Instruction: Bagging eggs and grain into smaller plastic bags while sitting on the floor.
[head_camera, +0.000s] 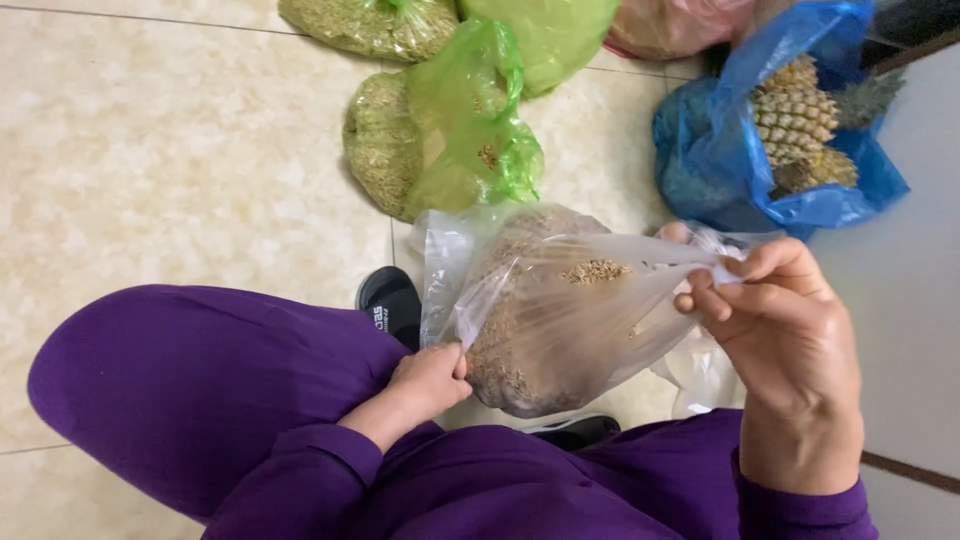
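Clear bag (560, 320): full of grain, on the floor (150, 180).
Left hand (432, 378): pinching its lower edge.
Right hand (775, 310): fingers closed on its top edge.
Green bag (470, 130): just behind it.

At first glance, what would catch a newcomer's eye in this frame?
Dead centre, a clear plastic bag of brownish grain is stretched between the left hand at its lower edge and the right hand pinching its top. Behind it on the tiled floor lie green bags of grain, and at upper right a blue bag holds pineapples.
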